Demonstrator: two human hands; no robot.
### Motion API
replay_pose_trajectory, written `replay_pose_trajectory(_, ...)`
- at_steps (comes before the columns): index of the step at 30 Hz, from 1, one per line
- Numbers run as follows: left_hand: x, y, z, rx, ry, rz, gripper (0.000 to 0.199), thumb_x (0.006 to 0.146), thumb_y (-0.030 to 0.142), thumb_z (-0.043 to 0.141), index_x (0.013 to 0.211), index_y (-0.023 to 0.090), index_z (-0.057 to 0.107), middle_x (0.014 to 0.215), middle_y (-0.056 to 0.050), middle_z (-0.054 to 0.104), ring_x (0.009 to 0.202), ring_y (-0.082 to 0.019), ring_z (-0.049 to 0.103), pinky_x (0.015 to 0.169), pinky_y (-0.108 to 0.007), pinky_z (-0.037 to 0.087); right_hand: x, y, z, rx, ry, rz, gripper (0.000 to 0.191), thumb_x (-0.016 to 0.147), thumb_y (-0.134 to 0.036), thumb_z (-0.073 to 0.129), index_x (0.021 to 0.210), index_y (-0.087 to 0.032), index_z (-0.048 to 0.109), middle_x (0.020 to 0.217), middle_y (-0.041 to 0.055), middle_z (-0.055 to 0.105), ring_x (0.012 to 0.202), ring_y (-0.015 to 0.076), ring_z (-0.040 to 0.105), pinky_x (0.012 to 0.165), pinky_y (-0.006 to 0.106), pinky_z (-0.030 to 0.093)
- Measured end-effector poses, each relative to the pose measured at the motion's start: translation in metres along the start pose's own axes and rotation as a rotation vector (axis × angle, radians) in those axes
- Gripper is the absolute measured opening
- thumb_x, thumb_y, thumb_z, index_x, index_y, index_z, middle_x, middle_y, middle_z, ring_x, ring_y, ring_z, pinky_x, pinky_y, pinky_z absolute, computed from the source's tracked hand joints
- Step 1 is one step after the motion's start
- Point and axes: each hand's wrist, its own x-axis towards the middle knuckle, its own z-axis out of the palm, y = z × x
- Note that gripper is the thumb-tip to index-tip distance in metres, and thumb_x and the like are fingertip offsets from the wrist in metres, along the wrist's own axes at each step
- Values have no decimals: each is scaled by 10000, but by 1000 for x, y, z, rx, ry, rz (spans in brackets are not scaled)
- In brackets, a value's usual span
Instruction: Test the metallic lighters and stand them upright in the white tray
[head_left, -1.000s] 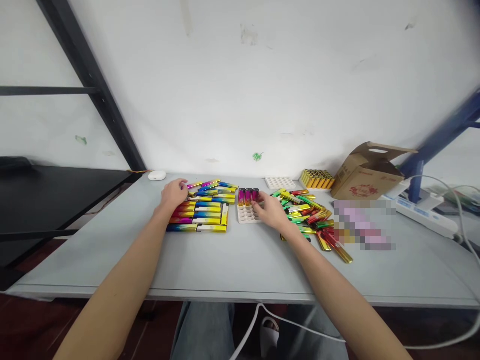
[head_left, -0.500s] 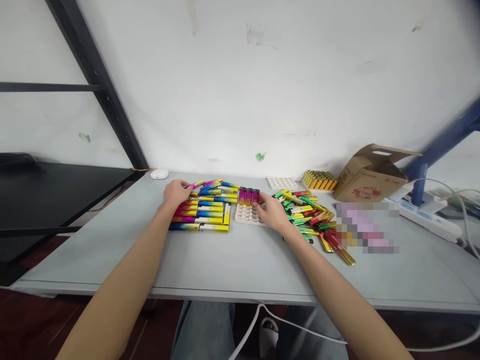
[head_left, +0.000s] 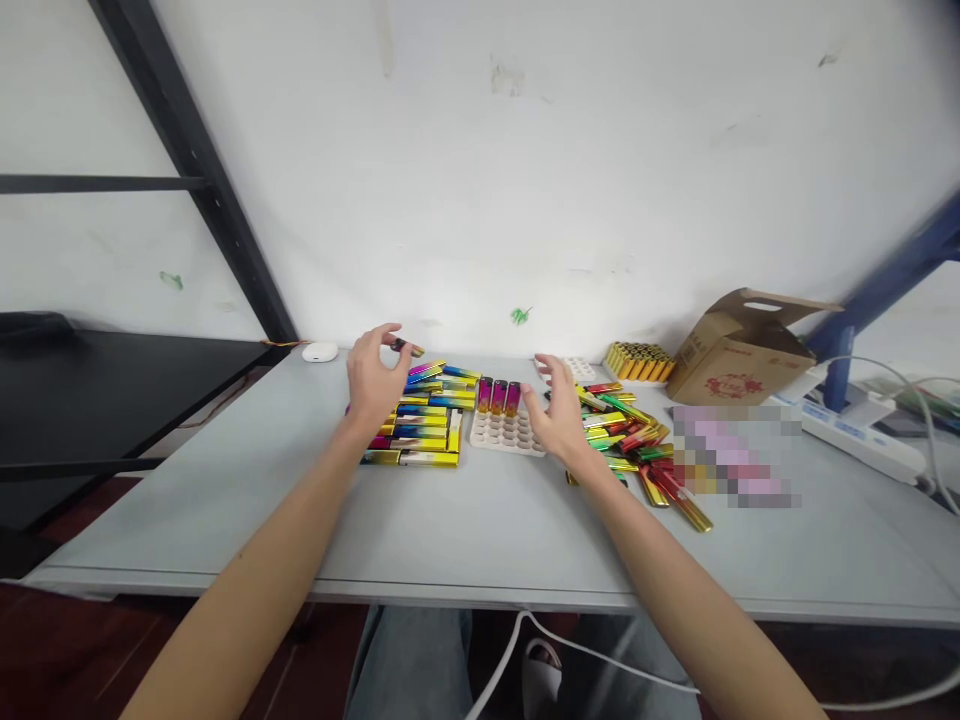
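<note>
One lighter [head_left: 406,348] was pinched between the thumb and fingertips of the left hand [head_left: 373,380], lifted clear of the tabletop above the far end of the sorted stack [head_left: 420,420]. Half a second before, that hand had lain flat on the same stack with its fingers among the lighters; it had since risen with a single piece in its grip, so a pick from the stack looked complete. The right hand [head_left: 559,415] had also changed: it had rested against the white tray [head_left: 508,432] beside the three upright lighters [head_left: 499,396], and now it hung just above the tray's right edge, fingers spread and holding nothing. I judged it ready to take the lighter or steady the tray, though the view did not settle which.

The tray sat near the middle of the tabletop, toward the far edge, with only its back row filled and the remaining holes bare. The stack lay just left of it; a loose heap of lighters [head_left: 622,430] spread to its right. Farther along the far edge stood a second white tray [head_left: 576,366], a block of gold lighters [head_left: 637,358] and an open cardboard box [head_left: 742,350]. A small white object [head_left: 320,352] sat near the far left corner, and a power strip [head_left: 862,440] lay toward the right edge.
</note>
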Motion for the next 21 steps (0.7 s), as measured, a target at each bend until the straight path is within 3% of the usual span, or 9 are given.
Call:
replay_pose_trajectory(2, -6, 20, 0, -15, 57, 126, 250, 899, 291, 552, 1126, 196, 598, 965, -61, 674, 993, -231, 615, 965, -404, 425, 0, -8, -2, 34, 50, -85, 353, 901, -311, 486, 1236, -204, 507, 1239, 126, 563, 1125, 255, 547, 974, 423, 443)
replay_pose_trajectory(5, -20, 45, 2, -107, 86, 358, 208, 885, 271, 600, 1085, 217, 606, 931, -55, 694, 946, -231, 624, 925, -416, 441, -4, -20, -1, 102, -16, -159, 250, 895, -262, 486, 1135, -238, 555, 1046, 81, 638, 994, 231, 597, 917, 398, 476)
replay_pose_trajectory(11, -44, 75, 7, -252, 69, 540, 221, 890, 293, 613, 1106, 259, 578, 913, -40, 710, 921, -234, 639, 845, -422, 480, -14, -37, 10, 106, -112, -185, 374, 814, -272, 593, 1185, -249, 556, 1170, 90, 633, 1094, 252, 568, 968, 407, 463)
replay_pose_trajectory(17, -53, 85, 11, -293, 51, 609, 352, 888, 305, 614, 1221, 254, 511, 994, -59, 706, 963, -237, 633, 877, -428, 486, -15, -37, 12, 267, -141, -17, 101, 837, -276, 555, 904, -223, 609, 827, 39, 660, 788, 198, 612, 765, 340, 511)
replay_pose_trajectory(21, -53, 81, 9, -270, -9, 472, 344, 947, 337, 455, 1257, 195, 493, 1103, -123, 658, 1053, -251, 602, 911, -438, 479, -5, -40, 6, 733, -248, 310, 231, 853, -430, 600, 956, -225, 577, 580, -54, 532, 506, 130, 542, 549, 268, 477)
